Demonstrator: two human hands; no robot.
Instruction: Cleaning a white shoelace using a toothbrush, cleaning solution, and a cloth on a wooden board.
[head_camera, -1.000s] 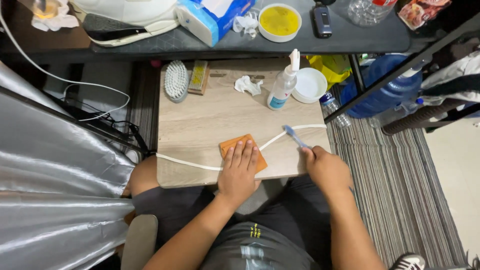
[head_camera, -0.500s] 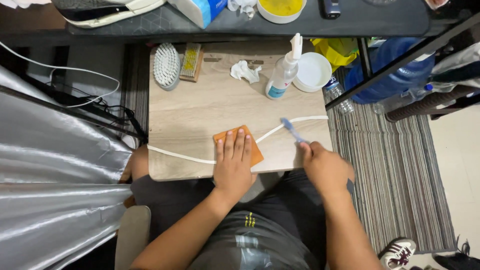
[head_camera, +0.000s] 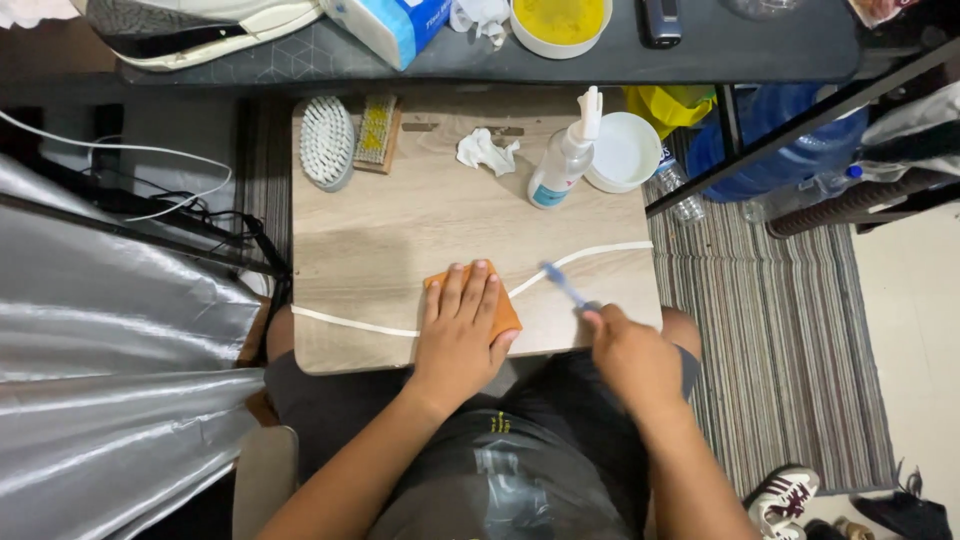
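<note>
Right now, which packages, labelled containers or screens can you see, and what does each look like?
Tissue pack: top shelf, left of centre; white and blue, boxy.
Spray bottle: far side of the wooden board; clear with white nozzle and a blue label.
Dark handset: top shelf, right of the yellow-filled bowl; slim, black, screen unclear.
Water jug: floor, right of the board; large, blue.

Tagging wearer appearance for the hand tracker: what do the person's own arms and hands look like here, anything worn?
Both arms are bare from elbow to wrist: no sleeves reach the forearms. The left hand and right hand are bare too, with no gloves, and no rings, watch or bands that I can make out. Fingers are uncovered. Below the arms, dark shorts and a dark printed top show.
</note>
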